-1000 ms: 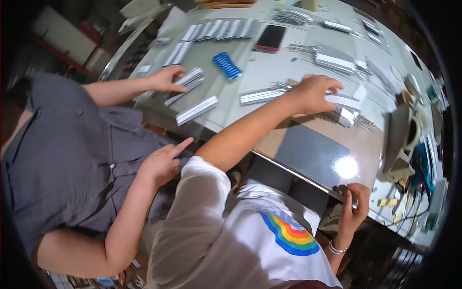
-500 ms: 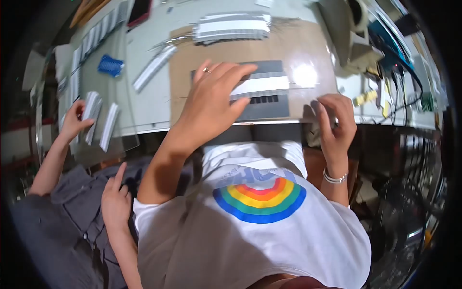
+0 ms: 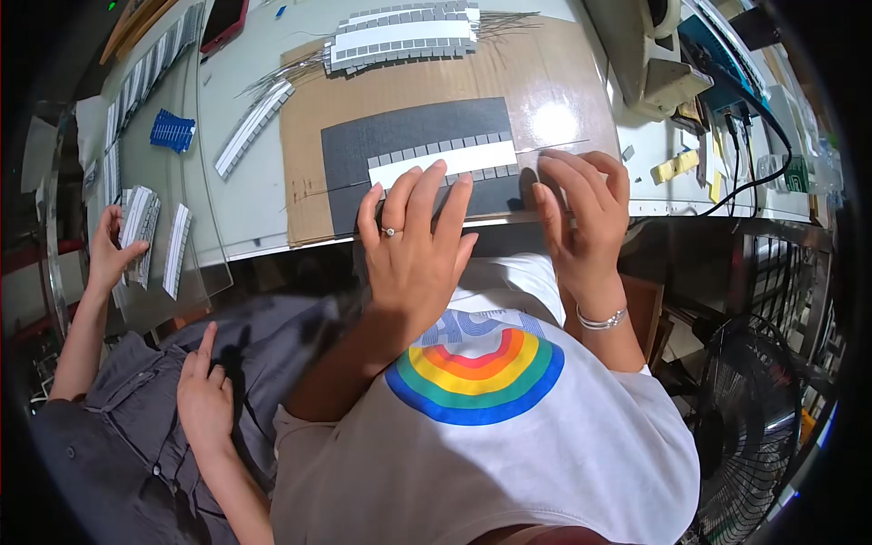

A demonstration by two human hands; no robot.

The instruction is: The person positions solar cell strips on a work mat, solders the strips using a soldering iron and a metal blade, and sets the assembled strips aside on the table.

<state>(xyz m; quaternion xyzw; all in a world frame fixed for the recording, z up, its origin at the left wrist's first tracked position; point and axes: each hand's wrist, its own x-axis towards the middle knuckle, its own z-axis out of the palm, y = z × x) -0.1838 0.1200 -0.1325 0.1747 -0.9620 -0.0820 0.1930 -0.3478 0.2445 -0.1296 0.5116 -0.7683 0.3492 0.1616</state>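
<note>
A white strip with grey square tabs along both long edges [image 3: 431, 158] lies on a dark grey sheet [image 3: 363, 136] on brown cardboard. Thin wires stick out from its ends. My left hand [image 3: 413, 241], with a ring on one finger, has its fingers spread, their tips on the strip's lower edge. To the right of the strip is my right hand [image 3: 589, 213], its fingers curved and apart beside the end wire. I see nothing in its grasp. Farther back sits a stack of similar strips [image 3: 400, 38] with wires trailing from both ends.
At left, a co-worker's hand [image 3: 116, 250] holds several strips; their other hand [image 3: 207, 400] rests on their lap. A loose strip [image 3: 254, 129], a blue piece [image 3: 173, 131] and a phone [image 3: 224, 23] lie on the table. A beige device [image 3: 658, 73] and cables stand right; a fan [image 3: 749, 418] is below.
My left hand has come down and back from over the strip, its fingers now spread along the lower edge. My right hand has moved closer to the strip's right end. The camera view has shifted.
</note>
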